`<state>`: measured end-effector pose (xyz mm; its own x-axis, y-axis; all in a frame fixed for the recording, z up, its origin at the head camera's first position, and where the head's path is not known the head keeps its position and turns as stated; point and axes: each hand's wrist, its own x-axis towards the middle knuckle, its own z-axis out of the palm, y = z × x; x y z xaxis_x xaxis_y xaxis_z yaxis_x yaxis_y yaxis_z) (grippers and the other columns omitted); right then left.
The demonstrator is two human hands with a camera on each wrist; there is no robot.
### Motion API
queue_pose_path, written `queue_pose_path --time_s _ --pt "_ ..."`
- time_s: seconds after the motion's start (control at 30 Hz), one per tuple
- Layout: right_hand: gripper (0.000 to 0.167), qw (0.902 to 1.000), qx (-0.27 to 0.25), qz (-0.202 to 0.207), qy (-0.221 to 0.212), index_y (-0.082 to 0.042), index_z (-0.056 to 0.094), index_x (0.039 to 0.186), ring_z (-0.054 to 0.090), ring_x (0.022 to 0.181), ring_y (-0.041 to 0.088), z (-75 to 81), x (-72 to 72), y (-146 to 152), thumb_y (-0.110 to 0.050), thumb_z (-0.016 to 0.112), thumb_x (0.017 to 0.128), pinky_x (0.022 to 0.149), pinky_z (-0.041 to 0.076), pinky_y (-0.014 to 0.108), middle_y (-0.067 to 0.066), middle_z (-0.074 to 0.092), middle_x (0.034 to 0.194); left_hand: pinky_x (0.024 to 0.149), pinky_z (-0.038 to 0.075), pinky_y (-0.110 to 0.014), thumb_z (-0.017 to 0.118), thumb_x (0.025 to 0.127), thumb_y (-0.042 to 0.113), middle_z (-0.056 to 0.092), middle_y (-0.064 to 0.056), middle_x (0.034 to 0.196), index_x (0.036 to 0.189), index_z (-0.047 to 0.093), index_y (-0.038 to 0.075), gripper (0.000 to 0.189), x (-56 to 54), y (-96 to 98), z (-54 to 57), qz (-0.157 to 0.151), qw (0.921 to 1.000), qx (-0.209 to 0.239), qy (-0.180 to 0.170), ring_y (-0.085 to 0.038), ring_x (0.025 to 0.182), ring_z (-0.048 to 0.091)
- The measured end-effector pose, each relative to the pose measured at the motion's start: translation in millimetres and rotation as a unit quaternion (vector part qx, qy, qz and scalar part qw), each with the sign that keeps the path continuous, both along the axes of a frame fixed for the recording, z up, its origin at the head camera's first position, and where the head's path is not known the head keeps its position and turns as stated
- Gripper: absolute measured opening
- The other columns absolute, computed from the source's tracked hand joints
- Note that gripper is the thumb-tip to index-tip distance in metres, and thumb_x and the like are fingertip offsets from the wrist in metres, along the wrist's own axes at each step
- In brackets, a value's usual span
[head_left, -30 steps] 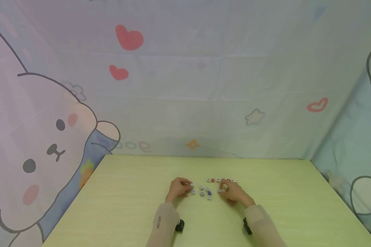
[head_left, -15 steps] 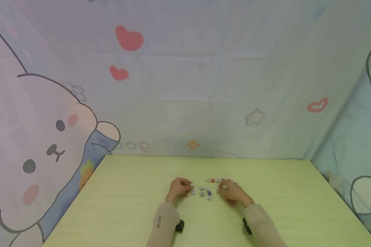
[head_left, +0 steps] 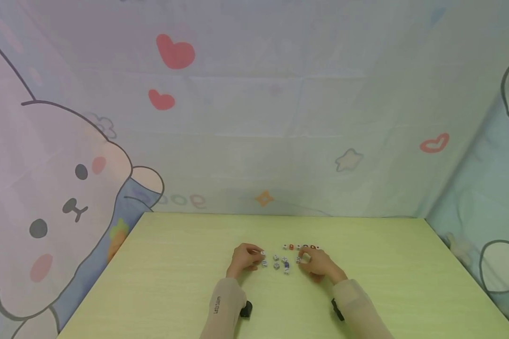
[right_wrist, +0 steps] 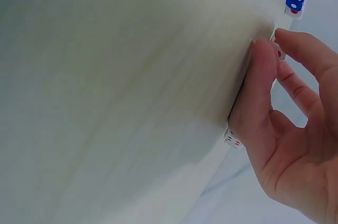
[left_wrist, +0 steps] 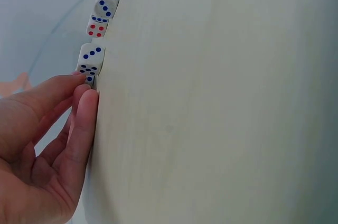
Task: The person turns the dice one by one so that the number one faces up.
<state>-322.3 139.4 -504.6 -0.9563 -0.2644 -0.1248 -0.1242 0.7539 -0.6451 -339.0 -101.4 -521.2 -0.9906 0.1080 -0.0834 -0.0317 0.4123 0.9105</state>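
Observation:
My left hand (head_left: 244, 258) pinches a white die (head_left: 263, 253) between thumb and fingertips; in the left wrist view only a little of this die (left_wrist: 90, 80) shows. Just beyond those fingertips stands a white die with blue pips (left_wrist: 92, 55). Across the group, my right hand (head_left: 319, 263) pinches another white die (head_left: 299, 260) with thumb and index finger. The right wrist view shows a red pip on that die (right_wrist: 280, 53). Between the hands lie several white dice (head_left: 276, 258) and a blue die (head_left: 286, 265).
Behind the right hand runs a row of white and red dice, including a red die (head_left: 291, 247); the fingers partly cover it. The pale yellow table (head_left: 174, 263) reaches back to a printed cloth (head_left: 246, 141). Black cameras (head_left: 246, 310) sit at both wrists.
The right hand has shifted slightly left and away from the person with its die, toward the middle group. The left hand has stayed in place.

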Motion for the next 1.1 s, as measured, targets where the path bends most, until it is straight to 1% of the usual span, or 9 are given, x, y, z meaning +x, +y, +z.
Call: queue_pose_path --time_s 0.07,0.1,0.2,0.3,0.33,0.37,0.5,0.8,1.1 --pt "0.015 0.9999 -0.001 0.010 0.008 -0.015 0.054 0.096 0.049 0.043 0.013 -2.3 -2.0 1.2 -0.017 0.062 0.082 0.036 0.047 0.026 0.006 0.051 0.056 0.052 0.054 -0.022 0.068 0.078 0.011 0.064 -0.012 0.090 0.098 0.067 0.004 0.022 0.0 -0.3 0.4 0.000 1.0000 0.000 -0.001 -0.007 0.060 0.058" --pt "0.015 0.9993 0.000 0.029 0.025 -0.015 0.053 0.096 0.048 0.041 0.011 -4.8 -3.1 2.6 -0.021 0.061 0.083 0.035 0.045 0.024 0.003 0.050 0.054 0.053 0.054 -0.022 0.068 0.078 0.011 0.065 -0.012 0.090 0.098 0.067 0.004 0.022 -0.1 -0.4 0.4 0.000 1.0000 0.001 -0.002 -0.007 0.061 0.059" --pt "0.017 0.9979 0.009 0.042 0.048 -0.015 0.052 0.094 0.045 0.037 0.010 -7.0 -4.1 3.1 -0.024 0.061 0.083 0.033 0.043 0.022 0.001 0.046 0.050 0.053 0.054 -0.022 0.067 0.078 0.011 0.064 -0.012 0.091 0.099 0.066 0.004 0.022 -0.6 -0.9 0.1 -0.001 1.0000 0.001 -0.002 -0.007 0.063 0.059" --pt "0.015 0.9983 0.014 0.033 0.046 -0.015 0.053 0.095 0.041 0.036 0.009 -6.1 -3.0 0.7 -0.022 0.060 0.084 0.032 0.042 0.022 -0.001 0.043 0.048 0.053 0.054 -0.022 0.067 0.078 0.012 0.064 -0.012 0.091 0.100 0.066 0.004 0.023 -1.3 -1.4 -0.8 -0.003 1.0000 0.003 0.000 -0.007 0.062 0.059" --pt "0.014 0.9992 0.016 0.016 0.033 -0.015 0.054 0.095 0.041 0.037 0.010 -4.4 -2.0 -1.5 -0.019 0.061 0.083 0.033 0.043 0.023 0.000 0.042 0.047 0.053 0.054 -0.022 0.067 0.078 0.012 0.064 -0.012 0.091 0.100 0.066 0.003 0.023 -1.4 -1.5 -1.1 -0.004 1.0000 0.003 0.001 -0.007 0.062 0.059" --pt "0.014 0.9992 0.020 0.011 0.032 -0.015 0.054 0.095 0.041 0.037 0.010 -3.5 -1.1 -2.8 -0.018 0.061 0.084 0.032 0.043 0.023 0.000 0.041 0.048 0.053 0.054 -0.022 0.067 0.078 0.012 0.064 -0.012 0.091 0.100 0.066 0.003 0.023 -1.4 -1.5 -1.3 -0.005 1.0000 0.003 0.002 -0.007 0.062 0.059" --pt "0.013 0.9986 0.037 -0.002 0.038 -0.015 0.054 0.097 0.038 0.038 0.008 -1.4 2.6 -6.3 -0.018 0.059 0.085 0.032 0.041 0.021 -0.002 0.040 0.049 0.053 0.054 -0.022 0.067 0.078 0.011 0.064 -0.012 0.091 0.100 0.066 0.003 0.023 -1.2 -1.4 -1.9 -0.006 1.0000 0.004 0.004 -0.007 0.062 0.059" --pt "0.014 0.9991 0.024 -0.003 0.036 -0.013 0.052 0.099 0.039 0.039 0.009 -3.8 1.8 -3.4 -0.016 0.057 0.087 0.033 0.041 0.020 0.001 0.042 0.053 0.052 0.054 -0.022 0.067 0.078 0.011 0.064 -0.012 0.091 0.100 0.066 0.003 0.024 0.1 -0.7 -0.1 -0.006 1.0000 0.008 0.003 -0.007 0.060 0.058" --pt "0.012 0.9988 0.011 0.004 0.047 -0.013 0.051 0.098 0.042 0.038 0.011 -3.3 1.4 -2.2 -0.013 0.055 0.087 0.032 0.041 0.023 0.003 0.046 0.050 0.052 0.054 -0.022 0.068 0.078 0.012 0.065 -0.010 0.088 0.100 0.066 0.004 0.024 -1.1 -0.6 -0.8 -0.003 1.0000 0.005 0.001 -0.006 0.061 0.058"
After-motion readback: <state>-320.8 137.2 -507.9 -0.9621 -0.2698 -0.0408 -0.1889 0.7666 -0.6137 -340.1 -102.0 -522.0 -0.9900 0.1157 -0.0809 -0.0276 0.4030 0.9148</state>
